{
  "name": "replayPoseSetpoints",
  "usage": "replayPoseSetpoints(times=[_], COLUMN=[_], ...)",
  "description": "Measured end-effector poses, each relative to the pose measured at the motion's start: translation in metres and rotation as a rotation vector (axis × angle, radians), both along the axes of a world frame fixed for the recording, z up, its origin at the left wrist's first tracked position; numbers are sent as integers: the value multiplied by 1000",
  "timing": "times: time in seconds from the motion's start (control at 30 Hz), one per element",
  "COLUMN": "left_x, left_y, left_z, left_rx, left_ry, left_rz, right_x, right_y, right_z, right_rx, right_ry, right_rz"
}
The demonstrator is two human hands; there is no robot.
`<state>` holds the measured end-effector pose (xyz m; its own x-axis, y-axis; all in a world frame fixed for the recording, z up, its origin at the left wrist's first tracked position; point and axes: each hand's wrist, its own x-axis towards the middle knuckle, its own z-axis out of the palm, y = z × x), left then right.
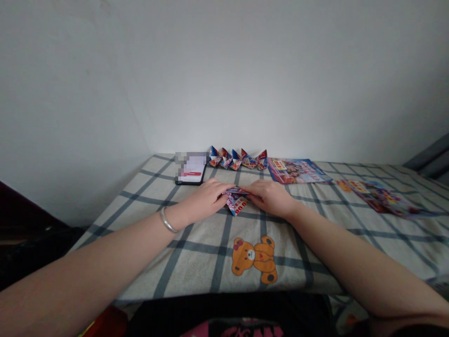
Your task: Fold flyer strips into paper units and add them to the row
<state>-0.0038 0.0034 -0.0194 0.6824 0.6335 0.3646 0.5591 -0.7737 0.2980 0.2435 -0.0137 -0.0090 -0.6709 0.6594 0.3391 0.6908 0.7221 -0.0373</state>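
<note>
Between my two hands, a little above the checked cloth (196, 262), is a piece of folded printed paper (238, 203) in blue, red and white. My left hand (209, 199), with a silver bangle (168, 221) on its wrist, pinches the paper's left side. Its right side is gripped by the fingers of my right hand (271, 197). One pointed flap of the paper hangs down towards me. Beyond my hands, several folded paper pieces (235, 160) in the same print stand in a row near the wall.
A phone (192, 168) with a lit screen lies left of the row. Printed sheets (298, 171) lie to its right, and more printed sheets (386, 199) lie farther right. A white wall (224, 75) rises behind the cloth. A bear print (254, 258) marks the cloth nearest me.
</note>
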Motion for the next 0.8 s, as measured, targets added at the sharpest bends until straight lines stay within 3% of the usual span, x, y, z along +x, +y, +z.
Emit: replayPoseSetpoints(times=[0.47,0.8], left_x=[0,-8], left_y=[3,8], left_z=[3,3], left_rx=[-60,159], left_ry=[-17,34], left_rz=[14,54], right_x=[4,1], right_y=[3,2], right_z=[1,-5], right_rx=[100,99], right_ry=[-103,-19], right_rz=[2,-86])
